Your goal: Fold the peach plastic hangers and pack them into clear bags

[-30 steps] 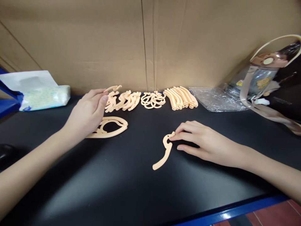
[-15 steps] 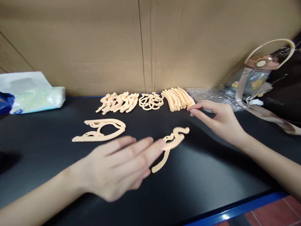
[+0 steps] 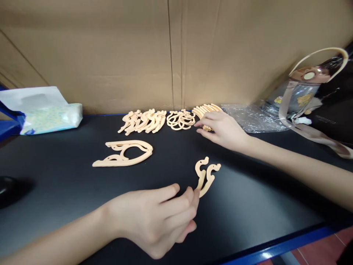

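Observation:
My left hand (image 3: 162, 217) is closed round the lower ends of two cream folding-hanger arms (image 3: 206, 176). Their notched, curled ends point away from me, side by side; the gripped ends are hidden by my fingers. Over the pile of curved cream strips (image 3: 208, 107) at the back, my right hand (image 3: 217, 129) reaches with thumb and fingers apart, a few strip ends showing between them. To the left lies a folded cream hanger (image 3: 124, 162), its two arms joined at a ring-shaped middle.
Behind are a pile of wavy hanger arms (image 3: 146, 121) and a heap of hooks (image 3: 180, 120), before a cardboard wall (image 3: 110, 55). A tissue pack (image 3: 52, 114) sits left, a black mouse-like object (image 3: 7, 189) nearer. Right stand a clear plastic bag (image 3: 248, 117) and strapped bottle (image 3: 306, 92).
My right hand has moved left from the pile's right edge to over the strips. The two arms in my left hand have turned from crossed to side by side, and that hand has come nearer me.

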`<state>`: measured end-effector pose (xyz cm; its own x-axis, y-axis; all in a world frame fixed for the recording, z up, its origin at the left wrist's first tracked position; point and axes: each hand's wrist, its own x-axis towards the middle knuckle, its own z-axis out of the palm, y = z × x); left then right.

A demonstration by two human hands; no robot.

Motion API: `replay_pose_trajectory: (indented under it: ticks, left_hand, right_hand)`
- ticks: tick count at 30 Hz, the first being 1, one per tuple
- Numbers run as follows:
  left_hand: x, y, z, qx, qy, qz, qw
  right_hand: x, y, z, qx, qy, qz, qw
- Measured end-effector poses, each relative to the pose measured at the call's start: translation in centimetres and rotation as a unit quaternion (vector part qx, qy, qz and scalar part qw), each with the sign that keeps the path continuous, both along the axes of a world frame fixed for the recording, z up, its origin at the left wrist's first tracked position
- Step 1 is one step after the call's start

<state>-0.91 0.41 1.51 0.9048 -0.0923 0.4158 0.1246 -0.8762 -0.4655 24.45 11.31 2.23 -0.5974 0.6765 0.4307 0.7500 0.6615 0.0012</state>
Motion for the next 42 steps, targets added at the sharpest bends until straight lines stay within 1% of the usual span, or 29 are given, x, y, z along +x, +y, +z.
replay_pose_trajectory:
  ticks: [3,6,12,15,18,20,22,24,26,28,32,35,38,39,41,42]
  left_hand:
    - [0.1,0.2,-0.1,0.001,0.0,0.003,1.0]
    - [0.1,0.3,-0.2,0.0,-0.002,-0.003,1.0]
    - [0.1,0.2,-0.2,-0.015,-0.008,-0.005,1.0]
    - [0.1,0.2,-0.2,-0.026,-0.007,-0.008,1.0]
    - [0.1,0.4,-0.2,-0.032,-0.005,-0.012,0.999]
    - [0.1,0.4,-0.3,-0.036,-0.005,-0.014,0.999]
    - [0.1,0.5,-0.3,-0.047,-0.003,-0.01,0.999]
    - [0.1,0.6,-0.3,-0.068,-0.009,-0.002,0.998]
    - [0.2,0.7,-0.3,-0.094,-0.018,0.008,0.995]
    - [0.2,1.0,-0.2,-0.118,-0.026,0.018,0.992]
    - [0.0,1.5,-0.2,-0.151,-0.026,0.031,0.988]
    - [0.0,1.8,-0.4,-0.175,-0.037,0.039,0.983]
    - [0.0,1.9,-0.5,-0.201,-0.033,0.037,0.978]
    - [0.0,1.9,-0.5,-0.211,-0.033,0.036,0.976]
    - [0.0,2.0,-0.6,-0.231,-0.041,0.035,0.971]
    - [0.0,2.0,-0.6,-0.243,-0.044,0.036,0.968]
  right_hand:
    - [-1.3,2.7,-0.1,0.009,-0.033,-0.004,0.999]
    - [-2.2,4.2,-0.4,0.013,-0.047,-0.004,0.999]
    - [-3.2,4.6,-0.4,0.016,-0.099,-0.007,0.995]
    - [-3.3,4.6,0.1,0.03,-0.088,-0.003,0.996]
    - [-3.0,3.9,0.9,0.041,-0.06,0.004,0.997]
    - [-2.8,2.7,1.4,0.035,-0.037,0.01,0.999]
    - [-2.7,1.0,1.8,0.01,-0.013,0.022,1.0]
    - [-2.8,-1.0,2.0,-0.033,0.007,0.037,0.999]
    - [-3.2,-2.9,2.0,-0.073,0.012,0.048,0.996]
    - [-3.7,-4.3,1.7,-0.092,0.007,0.055,0.994]
    - [-4.9,-5.8,1.0,-0.126,-0.008,0.069,0.99]
    - [-5.6,-6.2,0.8,-0.146,-0.013,0.082,0.986]
    - [-5.5,-5.6,1.3,-0.131,-0.007,0.072,0.989]
    - [-5.2,-5.0,1.6,-0.116,-0.002,0.057,0.992]
    - [-3.9,-3.2,2.3,-0.075,0.012,0.004,0.997]
    - [-3.1,-1.9,2.7,-0.042,0.026,-0.05,0.998]
